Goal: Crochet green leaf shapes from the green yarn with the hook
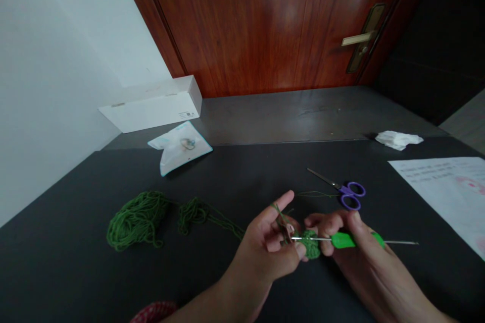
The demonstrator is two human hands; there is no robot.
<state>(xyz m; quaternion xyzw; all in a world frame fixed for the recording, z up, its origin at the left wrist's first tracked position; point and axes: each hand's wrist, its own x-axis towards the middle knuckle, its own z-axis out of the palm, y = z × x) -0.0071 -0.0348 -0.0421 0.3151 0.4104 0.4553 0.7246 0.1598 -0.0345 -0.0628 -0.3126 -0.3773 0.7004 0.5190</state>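
Note:
A small green crochet piece (311,245) is pinched between the thumb and fingers of my left hand (267,250). Green yarn (280,213) runs over that hand, whose index finger is raised. My right hand (358,247) grips the bright green handle of a crochet hook (342,240). The hook's metal shaft crosses the front of the piece, its tip at the left fingers; whether the tip sits in a loop I cannot tell. From the left hand, yarn trails left to a loose tangle (192,213) and a green yarn skein (137,220).
Purple-handled scissors (348,192) lie just beyond my right hand, with a thin yarn end beside them. A printed sheet (447,186) and a crumpled white tissue (397,139) are at the right. Farther left are a plastic pouch (180,149) and a white box (159,110).

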